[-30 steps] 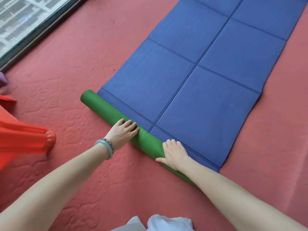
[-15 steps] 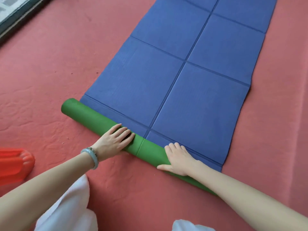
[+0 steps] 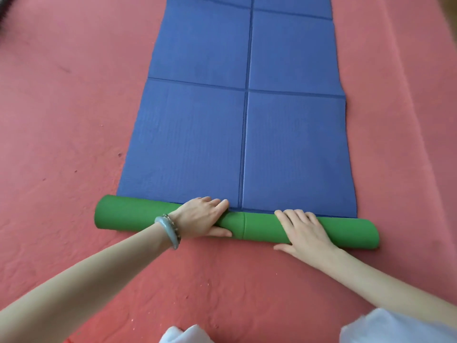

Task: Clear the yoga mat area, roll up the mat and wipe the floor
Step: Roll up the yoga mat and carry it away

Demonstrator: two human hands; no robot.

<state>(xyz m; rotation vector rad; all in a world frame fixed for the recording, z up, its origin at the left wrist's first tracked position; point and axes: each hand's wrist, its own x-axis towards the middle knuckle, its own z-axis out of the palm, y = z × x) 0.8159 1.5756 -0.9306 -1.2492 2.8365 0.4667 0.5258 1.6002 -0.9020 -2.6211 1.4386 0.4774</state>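
Mat: while its near end is wound into a green roll, the blue foam yoga mat lies flat beyond the fingers on the red textured floor.
Left hand: fingers curled over the roll, thumb under its near side, gripping it.
Right hand: fingers straight, flat on the roll's top.
Left wrist: pale green bangle.

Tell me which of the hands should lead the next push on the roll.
Left, probably. The left hand wraps the green roll near its middle, fingers over the top, thumb on the near side. The right hand lies flatter, nearer the right end, so it looks better suited to steadying.
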